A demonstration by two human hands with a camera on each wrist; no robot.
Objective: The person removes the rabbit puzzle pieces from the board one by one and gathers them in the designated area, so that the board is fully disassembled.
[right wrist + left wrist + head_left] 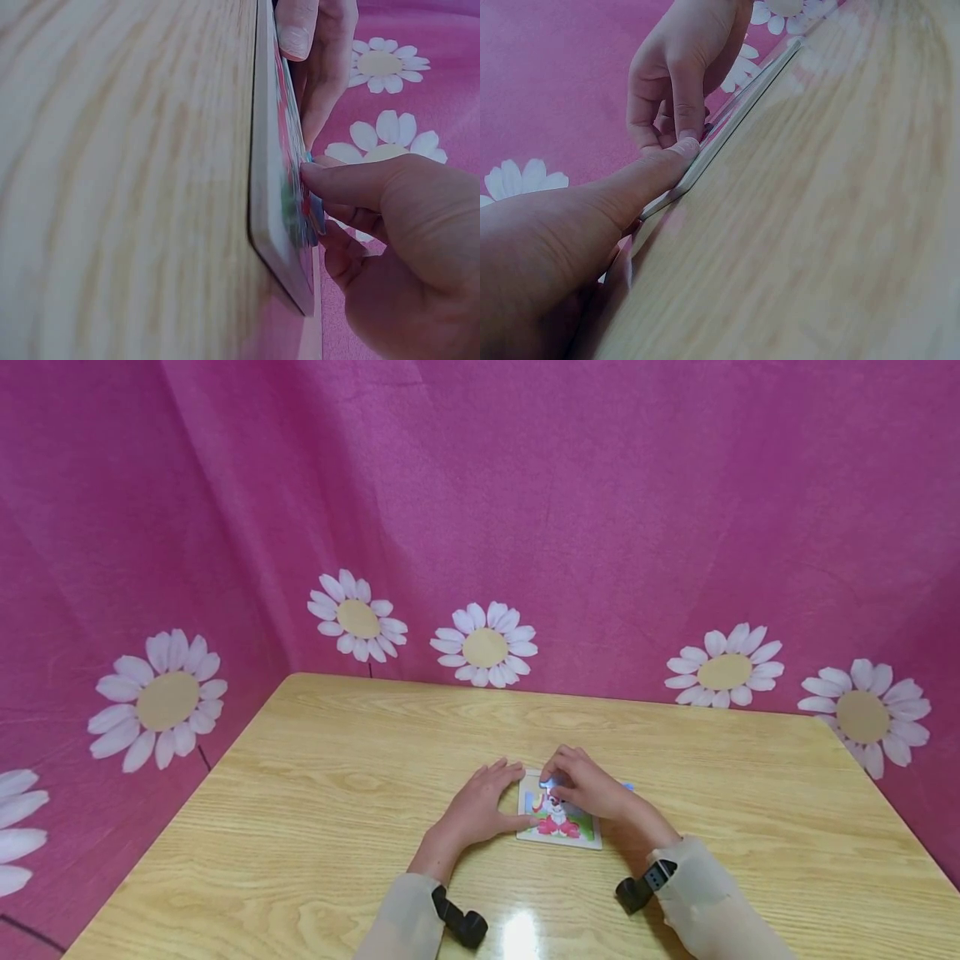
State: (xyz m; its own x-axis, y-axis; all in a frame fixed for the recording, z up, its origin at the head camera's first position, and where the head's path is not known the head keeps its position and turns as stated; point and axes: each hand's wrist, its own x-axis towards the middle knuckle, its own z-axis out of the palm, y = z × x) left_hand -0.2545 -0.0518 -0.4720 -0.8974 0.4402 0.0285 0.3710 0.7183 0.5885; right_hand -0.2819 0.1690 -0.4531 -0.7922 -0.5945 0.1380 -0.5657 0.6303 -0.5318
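Observation:
A small jigsaw puzzle board (562,842) with a pale rim and a cartoon figure in red and white lies flat on the table. My left hand (477,806) rests at its left side, fingers extended near the upper left corner and the thumb (660,169) on the board. Over the upper part of the board, my right hand (592,787) pinches a bluish puzzle piece (317,217) between thumb and fingers. That piece is at the board's surface; whether it is seated cannot be told. The fingers partly hide the picture.
A bit of blue (628,787) shows just past the right wrist, mostly hidden. The wood-grain table (337,777) reaches back to a pink curtain (525,510) with daisies. Each wrist wears a black strapped camera (468,927).

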